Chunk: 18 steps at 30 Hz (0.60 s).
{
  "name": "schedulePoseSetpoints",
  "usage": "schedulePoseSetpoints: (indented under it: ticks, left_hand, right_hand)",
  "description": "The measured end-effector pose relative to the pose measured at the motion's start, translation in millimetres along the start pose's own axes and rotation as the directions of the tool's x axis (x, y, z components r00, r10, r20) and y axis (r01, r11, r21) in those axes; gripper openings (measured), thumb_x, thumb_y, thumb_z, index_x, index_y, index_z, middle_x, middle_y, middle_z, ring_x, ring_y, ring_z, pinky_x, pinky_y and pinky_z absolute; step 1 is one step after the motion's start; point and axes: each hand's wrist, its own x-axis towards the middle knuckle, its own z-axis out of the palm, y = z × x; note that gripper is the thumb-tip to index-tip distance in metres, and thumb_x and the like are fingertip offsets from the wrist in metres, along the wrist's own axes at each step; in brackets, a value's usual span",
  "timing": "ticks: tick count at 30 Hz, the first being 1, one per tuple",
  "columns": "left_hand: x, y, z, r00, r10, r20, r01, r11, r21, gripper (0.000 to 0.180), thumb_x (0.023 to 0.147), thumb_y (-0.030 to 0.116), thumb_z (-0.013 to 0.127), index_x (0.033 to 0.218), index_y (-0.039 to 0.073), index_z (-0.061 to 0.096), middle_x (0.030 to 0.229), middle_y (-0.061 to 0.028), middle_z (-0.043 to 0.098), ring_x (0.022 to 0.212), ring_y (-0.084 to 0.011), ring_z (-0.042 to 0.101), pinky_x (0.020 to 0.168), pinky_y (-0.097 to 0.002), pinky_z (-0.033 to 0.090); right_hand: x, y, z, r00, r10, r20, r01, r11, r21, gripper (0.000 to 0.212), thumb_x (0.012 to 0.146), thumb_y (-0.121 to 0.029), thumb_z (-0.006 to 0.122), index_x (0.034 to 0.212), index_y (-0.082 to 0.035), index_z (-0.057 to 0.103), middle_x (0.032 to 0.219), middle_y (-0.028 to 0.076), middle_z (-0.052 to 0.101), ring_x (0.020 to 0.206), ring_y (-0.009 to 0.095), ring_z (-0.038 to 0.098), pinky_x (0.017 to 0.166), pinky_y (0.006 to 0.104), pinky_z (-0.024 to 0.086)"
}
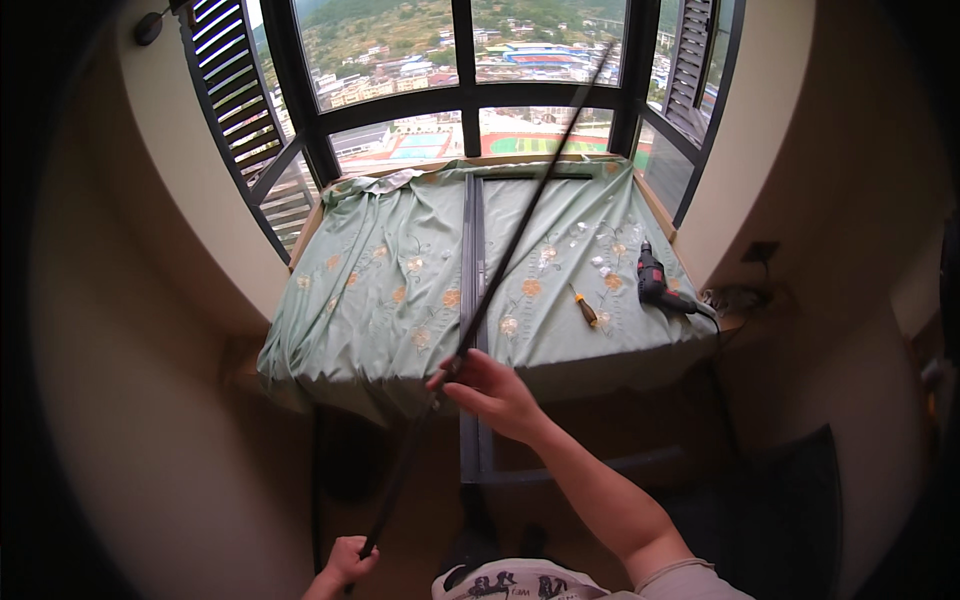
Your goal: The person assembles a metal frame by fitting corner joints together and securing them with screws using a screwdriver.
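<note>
A long, thin dark bar (530,215) slants from my lower left up across the window. My left hand (348,562) is closed around its lower end. Farther up, my right hand (488,393) grips the same bar between thumb and fingers. Behind the bar, a grey metal frame piece (473,235) lies over a pale green flowered cloth (385,290) and sticks out past its front edge. On the cloth to the right are a screwdriver (586,308) with a yellow and black handle and a black and red power drill (654,278).
Small white scraps (601,266) lie near the drill. The drill's cord (712,322) hangs off the right side near a wall socket (761,252). Beyond the cloth stands a dark-framed window (466,98) with louvred shutters (232,80) at its sides. A dark flat object (790,500) sits at lower right.
</note>
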Motion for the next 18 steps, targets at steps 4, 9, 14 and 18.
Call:
schedulePoseSetpoints:
  ticks: [4, 9, 14, 18]
  left_hand:
    - [-24, 7, 3, 0.999, 0.02, 0.025, -0.026, 0.973, 0.228, 0.021, 0.073, 0.023, 0.065, 0.058, 0.01, 0.058, 0.062, -0.0076, 0.057, 0.059, -0.029, 0.06, 0.053, -0.0394, 0.047]
    - [28, 90, 1, 0.968, 0.241, 0.073, -0.246, 0.842, 0.481, 0.023, 0.069, 0.027, 0.072, 0.057, 0.013, 0.058, 0.062, -0.0061, 0.054, 0.061, -0.0269, 0.06, 0.054, -0.0409, 0.048]
    - [103, 187, 0, 0.848, 0.529, 0.034, -0.454, 0.691, 0.563, 0.029, 0.062, 0.024, 0.077, 0.058, 0.011, 0.051, 0.064, -0.0045, 0.049, 0.061, -0.0246, 0.057, 0.053, -0.0377, 0.047]
    - [134, 213, -22, 0.791, 0.596, 0.137, -0.556, 0.608, 0.567, 0.033, 0.065, 0.027, 0.077, 0.059, 0.012, 0.049, 0.063, -0.0035, 0.046, 0.059, -0.0227, 0.055, 0.052, -0.0364, 0.046]
  right_hand:
    - [-85, -64, -19, 0.973, -0.015, -0.23, 0.018, 1.0, 0.014, 0.013, 0.097, -0.006, 0.06, 0.109, -0.004, 0.053, 0.096, 0.01, 0.069, 0.06, 0.008, 0.06, 0.049, 0.0207, 0.045]
    - [-178, -64, -14, 0.912, 0.008, -0.41, 0.007, 0.999, 0.035, 0.011, 0.098, -0.008, 0.058, 0.107, -0.002, 0.053, 0.097, 0.016, 0.07, 0.062, 0.014, 0.065, 0.055, 0.0252, 0.055]
    - [-224, -43, 4, 0.884, 0.072, -0.462, 0.015, 0.983, 0.181, 0.019, 0.102, -0.014, 0.052, 0.116, -0.001, 0.053, 0.109, 0.023, 0.067, 0.078, 0.024, 0.071, 0.068, 0.0318, 0.06]
    - [-255, -54, -2, 0.865, 0.268, -0.423, -0.224, 0.963, 0.153, 0.028, 0.103, -0.017, 0.05, 0.121, 0.003, 0.057, 0.107, 0.016, 0.069, 0.093, 0.023, 0.07, 0.081, 0.0323, 0.057]
